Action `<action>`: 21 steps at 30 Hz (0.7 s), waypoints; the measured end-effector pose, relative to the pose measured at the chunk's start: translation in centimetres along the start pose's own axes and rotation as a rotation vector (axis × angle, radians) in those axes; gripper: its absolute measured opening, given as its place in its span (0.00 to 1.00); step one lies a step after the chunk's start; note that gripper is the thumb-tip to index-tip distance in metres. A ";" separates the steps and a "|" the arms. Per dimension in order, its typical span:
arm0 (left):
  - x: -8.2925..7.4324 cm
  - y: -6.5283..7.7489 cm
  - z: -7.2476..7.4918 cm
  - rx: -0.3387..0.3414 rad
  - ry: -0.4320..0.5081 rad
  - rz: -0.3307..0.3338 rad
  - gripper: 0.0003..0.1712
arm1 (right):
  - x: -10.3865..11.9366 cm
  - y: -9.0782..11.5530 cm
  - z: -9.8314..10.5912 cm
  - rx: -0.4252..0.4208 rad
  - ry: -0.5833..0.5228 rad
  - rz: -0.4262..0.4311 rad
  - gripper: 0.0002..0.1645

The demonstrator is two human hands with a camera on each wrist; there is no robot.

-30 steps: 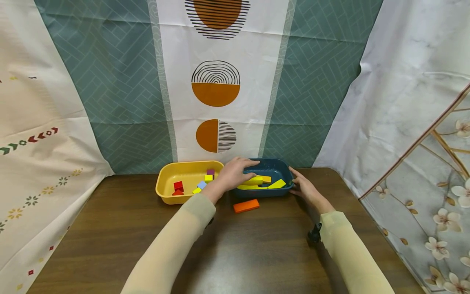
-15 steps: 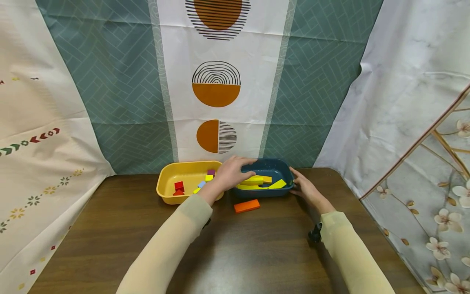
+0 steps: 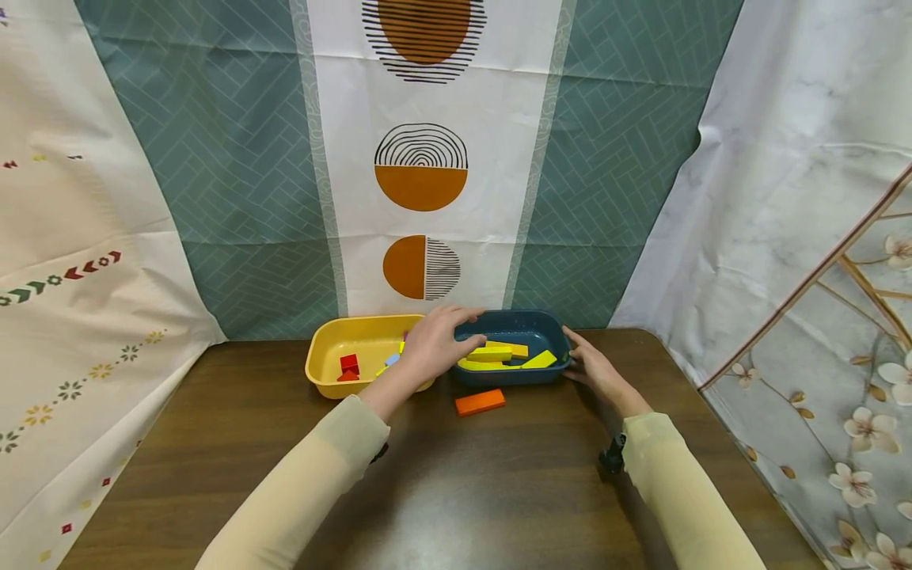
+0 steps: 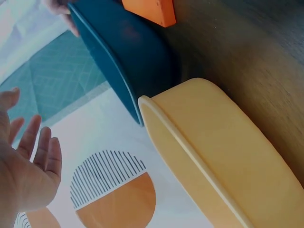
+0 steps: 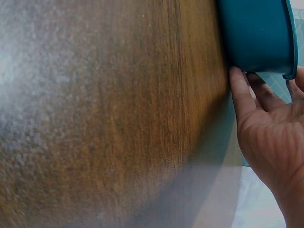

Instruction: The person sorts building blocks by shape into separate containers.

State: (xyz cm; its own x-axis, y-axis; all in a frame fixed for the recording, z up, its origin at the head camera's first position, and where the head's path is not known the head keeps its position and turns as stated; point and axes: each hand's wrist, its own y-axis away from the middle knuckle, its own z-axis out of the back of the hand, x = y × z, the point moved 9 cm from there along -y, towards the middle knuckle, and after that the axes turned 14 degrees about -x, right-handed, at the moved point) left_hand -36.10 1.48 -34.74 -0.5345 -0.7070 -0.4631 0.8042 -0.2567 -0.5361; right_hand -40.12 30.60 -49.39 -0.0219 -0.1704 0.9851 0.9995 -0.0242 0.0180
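Note:
My left hand (image 3: 433,348) is raised over the gap between the yellow bin (image 3: 324,388) and the dark blue bin (image 3: 513,376), fingers loosely bent with nothing in them. In the left wrist view, the left hand (image 4: 31,171) shows its palm, apart from both bins. My right hand (image 3: 598,372) touches the outer right end of the blue bin. The right wrist view shows extended fingers (image 5: 242,95) against the blue bin's wall (image 5: 261,38), low by the table. Yellow blocks (image 3: 490,355) lie inside the blue bin.
An orange rectangular block (image 3: 480,402) lies on the brown table (image 3: 484,491) before the blue bin. Red blocks (image 3: 349,364) and a light blue block (image 3: 392,360) are in the yellow bin. Patterned cloths (image 3: 606,158) hang behind and beside the table.
My left hand has drawn back left from over the blue bin, uncovering more of its yellow blocks. My right hand stays at the bin's end; the bins and orange block have not moved.

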 end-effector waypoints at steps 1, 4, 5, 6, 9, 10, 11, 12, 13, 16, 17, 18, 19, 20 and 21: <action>0.0 0.2 0.3 -0.009 0.002 0.002 0.30 | 0.0 0.0 0.0 0.002 0.000 0.002 0.39; 0.0 0.7 1.4 -0.036 0.008 -0.001 0.29 | 0.0 0.1 0.0 0.006 0.002 0.008 0.39; 0.0 0.8 1.7 -0.044 0.006 -0.008 0.29 | 0.1 0.1 0.0 0.006 0.002 0.009 0.39; 0.0 1.0 2.0 -0.052 0.007 -0.013 0.28 | 0.1 0.2 0.0 0.008 0.005 0.012 0.39; 0.1 1.4 2.8 -0.070 0.000 -0.025 0.28 | 0.1 0.2 -0.1 0.011 0.012 0.014 0.39; 0.1 1.5 3.0 -0.074 -0.001 -0.026 0.28 | 0.1 0.2 -0.1 0.011 0.013 0.014 0.39; 0.2 1.7 3.1 -0.077 -0.001 -0.026 0.28 | 0.1 0.2 -0.1 0.012 0.016 0.011 0.39; 0.2 1.9 3.3 -0.078 -0.005 -0.027 0.28 | 0.0 0.2 -0.1 0.011 0.018 0.010 0.39; 0.2 2.1 3.3 -0.076 -0.012 -0.026 0.28 | 0.0 0.1 0.0 0.008 0.018 0.006 0.39; 0.3 2.9 3.4 -0.066 -0.029 -0.025 0.27 | -0.1 0.0 0.0 0.002 0.011 0.001 0.39; 0.4 3.2 3.3 -0.060 -0.033 -0.023 0.27 | -0.1 -0.1 0.0 -0.001 0.010 -0.001 0.39; 0.4 3.5 3.2 -0.053 -0.036 -0.023 0.27 | -0.1 -0.1 0.0 -0.005 0.006 -0.004 0.39; 0.5 3.8 3.1 -0.047 -0.037 -0.023 0.26 | -0.1 -0.1 0.0 -0.009 0.002 -0.006 0.39; 0.5 4.2 3.0 -0.042 -0.038 -0.025 0.26 | -0.1 -0.1 0.0 -0.007 0.004 -0.006 0.39; 0.6 4.5 2.9 -0.036 -0.036 -0.029 0.26 | -0.1 -0.1 0.0 -0.005 0.010 -0.003 0.39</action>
State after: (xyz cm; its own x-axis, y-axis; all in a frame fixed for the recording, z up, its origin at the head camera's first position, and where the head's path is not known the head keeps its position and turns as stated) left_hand -32.03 -1.96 -35.38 -0.5472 -0.7228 -0.4221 0.7782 -0.2537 -0.5744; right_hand -40.20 30.58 -49.51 -0.0254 -0.1804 0.9833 0.9993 -0.0302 0.0203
